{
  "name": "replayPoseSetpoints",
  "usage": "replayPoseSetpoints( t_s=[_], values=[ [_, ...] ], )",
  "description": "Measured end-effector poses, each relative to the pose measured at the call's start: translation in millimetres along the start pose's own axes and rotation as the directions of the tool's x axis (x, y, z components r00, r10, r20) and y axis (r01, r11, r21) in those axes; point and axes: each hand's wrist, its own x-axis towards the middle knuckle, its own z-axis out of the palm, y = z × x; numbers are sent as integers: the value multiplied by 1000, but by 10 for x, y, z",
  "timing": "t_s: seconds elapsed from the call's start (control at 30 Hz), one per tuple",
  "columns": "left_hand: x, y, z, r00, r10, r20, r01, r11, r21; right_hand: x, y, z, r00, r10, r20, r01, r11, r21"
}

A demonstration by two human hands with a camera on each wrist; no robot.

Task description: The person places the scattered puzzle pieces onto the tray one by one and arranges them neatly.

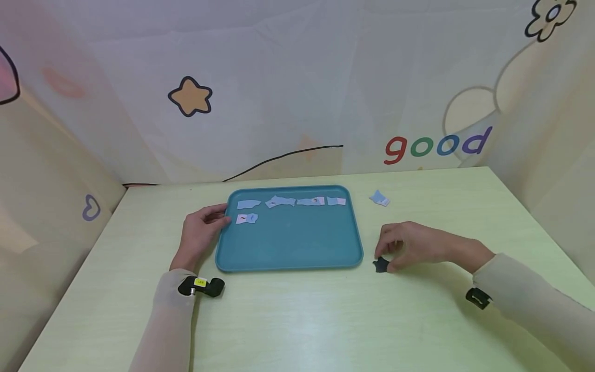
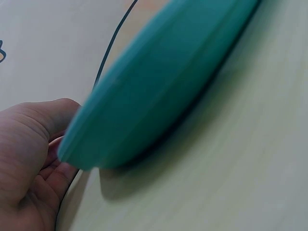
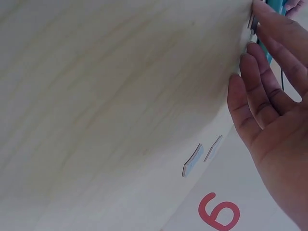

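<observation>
My left hand (image 1: 201, 230) holds the left rim of a teal tray (image 1: 293, 248), thumb on top; in the left wrist view the tray's side (image 2: 159, 91) lies between thumb and fingers. Several light blue, irregular-edged flat pieces, one of them a long piece (image 1: 280, 201), form a row along the tray's far side. Another blue and white piece (image 1: 247, 218) sits below that row at the left. To the right of the tray, my right hand (image 1: 411, 245) pinches a small dark, jagged-edged flat piece (image 1: 381, 265) between thumb and fingertips, at the tabletop.
Beyond the right hand, light blue flat pieces (image 1: 379, 198) lie on the pale wooden table (image 1: 297, 320); two pieces (image 3: 192, 161) show apart in the right wrist view. A printed cloth (image 1: 297, 93) stands behind the table and along both sides.
</observation>
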Motion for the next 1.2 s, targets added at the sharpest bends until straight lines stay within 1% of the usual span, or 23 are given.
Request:
replayPoseSetpoints(
  t_s=[0.17, 0.43, 0.6, 0.7, 0.97, 1.2],
  values=[
    [5, 9, -2, 1000, -6, 0, 6, 1000, -4, 1, -8, 4, 1000, -14, -22, 13, 1000, -12],
    [8, -2, -19, 1000, -1, -6, 1, 1000, -4, 1, -6, -24, 1000, 15, -26, -16, 999, -28],
    [-7, 7, -24, 1000, -9, 0, 9, 1000, -10, -2, 0, -22, 999, 24, -31, -24, 999, -23],
    [-16, 19, -29, 1000, -8, 2, 8, 1000, -14, -8, 2, -35, 999, 33, -44, -33, 999, -3],
    [-22, 42, -26, 1000, -1, -1, 1, 1000, -15, 30, 20, -152, 988, 98, -115, -90, 993, 80],
    [-11, 38, -6, 1000, 11, -3, -11, 1000, 3, 194, 31, -226, 974, 73, -213, -50, 992, 113]
  ],
)
